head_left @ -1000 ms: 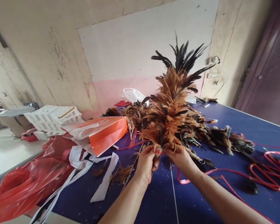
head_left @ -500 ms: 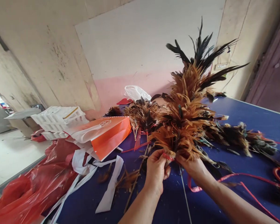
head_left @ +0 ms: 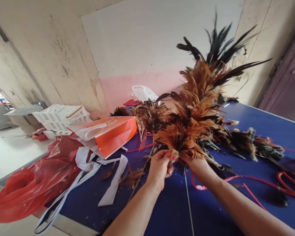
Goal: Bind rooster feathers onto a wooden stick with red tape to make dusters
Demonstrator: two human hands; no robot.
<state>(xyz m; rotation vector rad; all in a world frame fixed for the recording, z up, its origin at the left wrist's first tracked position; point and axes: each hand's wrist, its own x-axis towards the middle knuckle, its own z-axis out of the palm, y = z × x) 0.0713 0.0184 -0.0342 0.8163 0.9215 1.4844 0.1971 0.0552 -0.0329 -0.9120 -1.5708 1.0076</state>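
Observation:
A tall bundle of orange-brown feathers with black tips [head_left: 199, 98] stands upright over the blue table [head_left: 177, 209]. My left hand [head_left: 159, 167] is closed round its base, where a red band shows. My right hand [head_left: 198, 167] pinches the base from the other side. A red strap [head_left: 236, 183] trails from under my right hand across the table.
More feather bundles [head_left: 248, 141] lie behind and to the right, with coiled red strap [head_left: 290, 183] at the far right. At left are an orange paper bag [head_left: 110, 136], white strips [head_left: 113, 186], a red plastic bag [head_left: 31, 186] and white crates [head_left: 59, 119].
The feather bundle has swung a little to the right and then back toward me, and my two hands have stayed clamped on its base.

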